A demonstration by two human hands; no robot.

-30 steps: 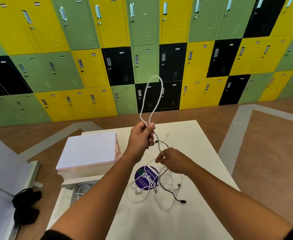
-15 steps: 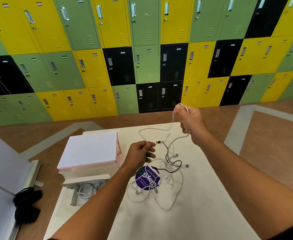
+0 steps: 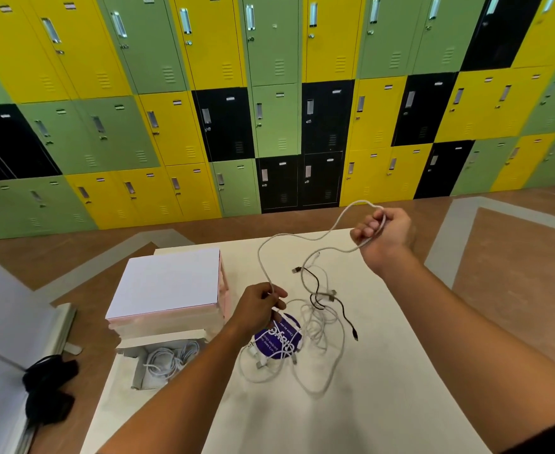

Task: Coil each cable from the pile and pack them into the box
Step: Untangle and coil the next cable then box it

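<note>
White table before coloured lockers; left hand low, fingers pinching white cable near pile; right hand raised, fingers curled round same cable, loop above knuckles.

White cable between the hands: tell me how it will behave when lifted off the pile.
Probably floppy: the white cable sags in loose curves between left hand and right hand. Likely light, since a finger pinch holds it. It may drag the pile along, as its strands look tangled there.
</note>
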